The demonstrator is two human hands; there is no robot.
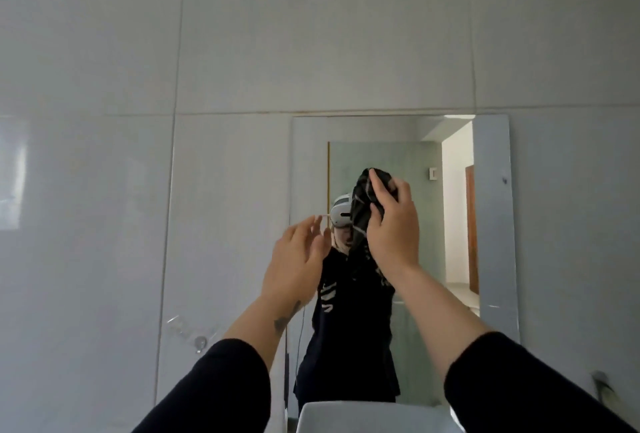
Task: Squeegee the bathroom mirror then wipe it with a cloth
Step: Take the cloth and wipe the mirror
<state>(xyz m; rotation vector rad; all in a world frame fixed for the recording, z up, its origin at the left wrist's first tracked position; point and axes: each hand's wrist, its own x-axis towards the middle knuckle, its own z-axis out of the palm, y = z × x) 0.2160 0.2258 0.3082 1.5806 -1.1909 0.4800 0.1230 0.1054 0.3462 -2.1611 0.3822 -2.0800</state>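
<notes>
A person in black sleeves stands before a bathroom mirror (491, 225) fixed to a wall of pale tiles (242, 34). The right hand (393, 225) is raised in front of the glass, its grip pinching a dark cloth (363, 204) that hangs bunched from the fingers (379, 190) over the mirror's centre. The left hand (294, 259) is lifted just beside the cloth, apart from it, fingers spread and holding nothing. A white basin (363, 415) sits below the mirror, and a metal fitting (200, 342) is fixed to the wall at lower left.
</notes>
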